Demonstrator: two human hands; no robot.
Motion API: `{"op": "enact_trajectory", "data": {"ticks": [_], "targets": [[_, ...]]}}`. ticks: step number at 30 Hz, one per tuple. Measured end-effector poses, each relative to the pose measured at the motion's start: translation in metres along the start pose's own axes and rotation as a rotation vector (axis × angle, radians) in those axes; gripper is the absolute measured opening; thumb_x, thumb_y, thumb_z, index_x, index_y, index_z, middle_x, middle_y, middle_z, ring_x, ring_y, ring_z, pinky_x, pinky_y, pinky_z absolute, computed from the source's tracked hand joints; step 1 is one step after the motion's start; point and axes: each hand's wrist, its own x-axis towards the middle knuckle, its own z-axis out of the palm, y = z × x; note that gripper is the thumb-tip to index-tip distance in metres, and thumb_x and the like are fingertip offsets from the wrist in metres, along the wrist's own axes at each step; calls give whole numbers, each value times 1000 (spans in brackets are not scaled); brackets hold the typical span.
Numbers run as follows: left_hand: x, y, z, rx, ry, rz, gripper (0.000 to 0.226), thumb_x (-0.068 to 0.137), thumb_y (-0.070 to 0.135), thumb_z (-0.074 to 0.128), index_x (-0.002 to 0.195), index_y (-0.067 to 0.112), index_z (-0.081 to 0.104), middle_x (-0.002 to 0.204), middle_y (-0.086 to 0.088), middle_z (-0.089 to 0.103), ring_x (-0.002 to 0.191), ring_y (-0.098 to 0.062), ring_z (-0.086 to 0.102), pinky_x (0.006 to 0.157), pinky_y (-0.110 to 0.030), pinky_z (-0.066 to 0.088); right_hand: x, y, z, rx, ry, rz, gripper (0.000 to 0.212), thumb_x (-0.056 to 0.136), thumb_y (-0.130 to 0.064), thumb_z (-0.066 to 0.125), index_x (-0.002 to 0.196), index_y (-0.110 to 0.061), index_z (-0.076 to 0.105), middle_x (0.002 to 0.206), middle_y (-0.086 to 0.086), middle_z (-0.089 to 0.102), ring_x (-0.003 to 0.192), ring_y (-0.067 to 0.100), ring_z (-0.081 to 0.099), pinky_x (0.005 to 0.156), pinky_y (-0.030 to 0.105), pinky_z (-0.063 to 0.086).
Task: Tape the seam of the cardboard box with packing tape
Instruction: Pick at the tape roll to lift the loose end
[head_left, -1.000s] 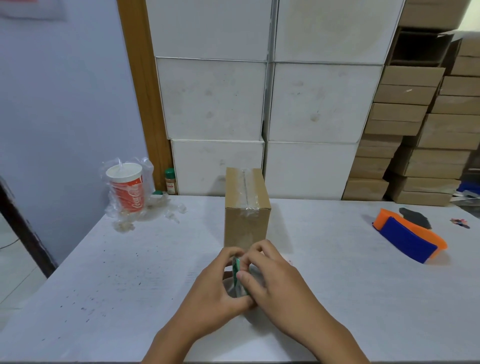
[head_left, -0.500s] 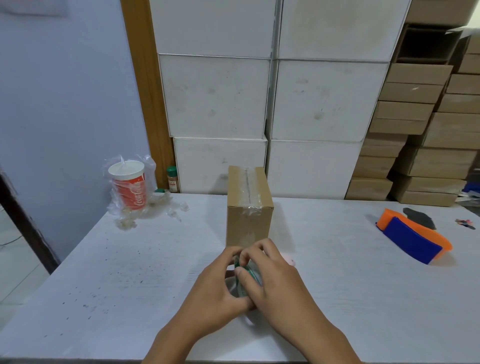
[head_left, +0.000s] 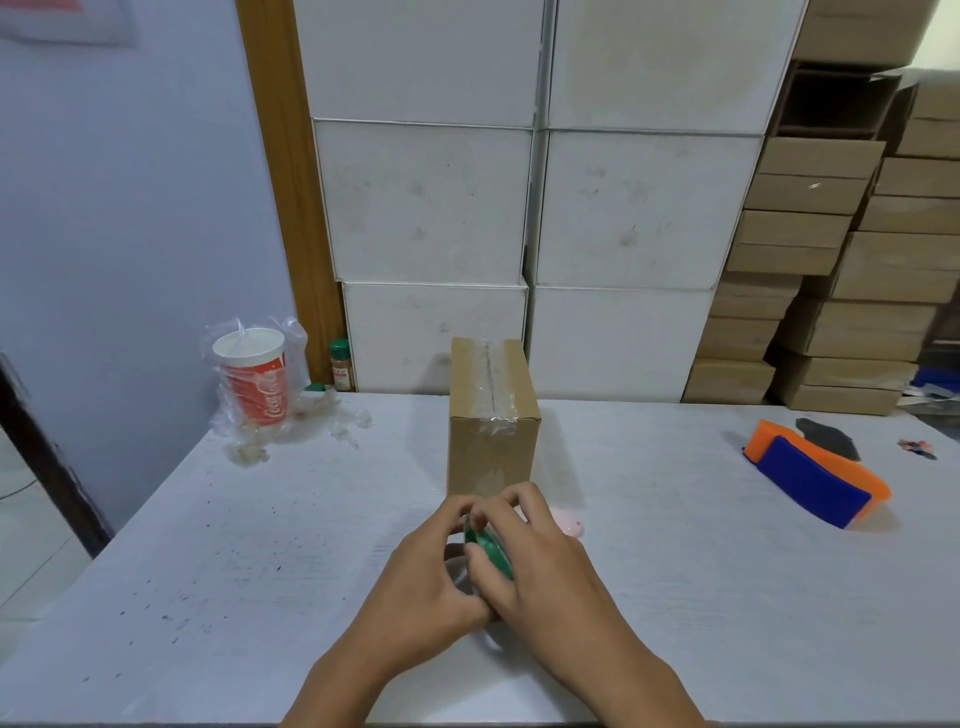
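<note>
A small brown cardboard box (head_left: 491, 415) stands upright in the middle of the white table (head_left: 208, 545). Clear tape runs along its top seam and folds a little down the near face. Just in front of the box, my left hand (head_left: 426, 577) and my right hand (head_left: 540, 566) meet around a roll of packing tape with a green core (head_left: 488, 548). Both hands grip the roll, fingertips at its top edge. Most of the roll is hidden by my fingers.
A red paper cup in a clear plastic bag (head_left: 254, 379) stands at the back left, beside a small spice bottle (head_left: 340, 365). An orange and blue object (head_left: 815, 483) lies at the right. A pink thing (head_left: 569, 522) peeks out behind my right hand. Stacked white and brown boxes stand behind the table.
My hands have stayed together on the tape roll in front of the box, with the fingers shifting slightly on it. The box has not moved.
</note>
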Motion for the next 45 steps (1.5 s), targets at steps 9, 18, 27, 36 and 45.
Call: {"op": "enact_trajectory", "data": {"ticks": [9, 18, 27, 36, 45], "targets": [[-1, -2, 1, -12, 15, 26, 59, 73, 10, 79, 120, 41, 61, 119, 15, 74, 116, -9, 69, 97, -33, 62, 2, -4, 1, -27, 2, 12, 7, 106, -29, 55, 101, -32, 52, 116, -13, 42, 84, 14, 62, 68, 28, 56], [1, -2, 1, -36, 19, 28, 57, 75, 27, 88, 121, 42, 60, 121, 16, 72, 112, -5, 71, 94, -34, 64, 9, 1, -21, -32, -96, 3, 13, 108, -38, 52, 117, -38, 61, 119, -16, 50, 94, 11, 65, 85, 34, 56], [3, -3, 0, -21, 8, 34, 64, 70, 40, 97, 114, 59, 53, 118, 39, 64, 112, 11, 66, 91, -12, 57, 25, -8, -38, -165, -171, 24, 7, 106, -35, 59, 106, -33, 66, 112, -11, 61, 97, 18, 62, 84, 37, 50], [6, -7, 1, 12, 12, 36, 70, 69, 46, 95, 119, 62, 49, 121, 38, 61, 116, 10, 61, 83, -3, 53, 26, -9, -24, -365, -191, -50, 12, 108, -25, 55, 120, -23, 54, 125, -3, 51, 121, 22, 44, 95, 37, 49], [21, -19, 1, 0, -10, 44, 72, 69, 43, 97, 127, 47, 56, 130, 22, 67, 125, 3, 61, 95, -21, 61, 15, -6, -30, -362, -167, -27, 15, 106, -19, 56, 119, -22, 51, 125, -4, 50, 117, 19, 43, 98, 31, 38]]}}
